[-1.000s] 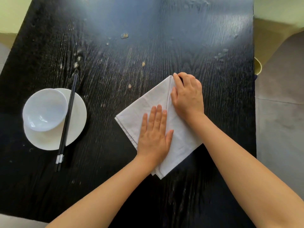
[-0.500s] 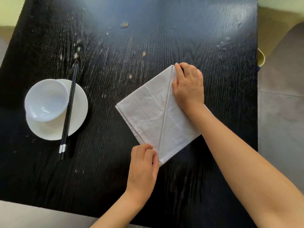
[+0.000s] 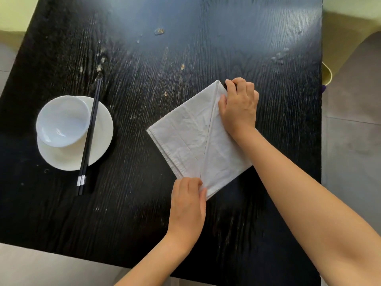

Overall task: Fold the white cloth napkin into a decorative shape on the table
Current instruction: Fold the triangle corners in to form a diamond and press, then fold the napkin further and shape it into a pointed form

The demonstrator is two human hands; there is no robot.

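The white cloth napkin [image 3: 189, 137] is lying flat as a diamond on the black table [image 3: 185, 48], right of centre in the frame. The right hand [image 3: 239, 106] is gripping the upper corner with curled fingers; the left hand [image 3: 187, 205] is pinching the lower corner. Both are probably anchoring the ends of the centre crease to hold the layers aligned. The cloth is showing a straight diagonal seam, stacked hemmed edges at left and light wrinkles
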